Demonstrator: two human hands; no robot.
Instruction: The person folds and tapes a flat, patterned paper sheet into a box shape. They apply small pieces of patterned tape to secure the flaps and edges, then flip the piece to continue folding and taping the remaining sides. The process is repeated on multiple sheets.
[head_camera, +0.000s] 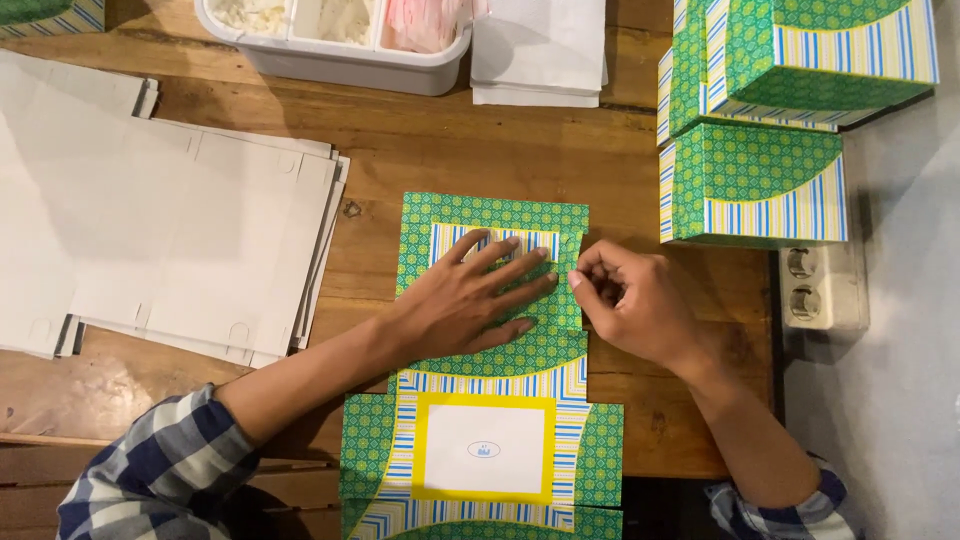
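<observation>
A flat cardboard box sheet (490, 400) is lying nearest, green with blue stripes and a yellow frame around a white square. It is sitting on the wooden table (480, 140), running from the near edge toward the middle.

The left hand (470, 300) is pressing down flat on the far part of the sheet, with its fingers (510, 262) spread wide. The right hand (635, 305) is curling just beside it, at the right edge of the sheet. Its fingers (592, 285) are pinching together at that edge, maybe on a small flap, but I cannot tell for sure.

On the left, a pile of plain grey cardboard sheets (170, 230) is lying on the table. On the far right, finished green boxes (760, 180) are sitting in a stack. Far off, a white plastic tray (340, 60) is holding white and pink things, and a folded white paper (538, 55) is lying right next to it. A white wall socket (815, 290) is sitting near the boxes.
</observation>
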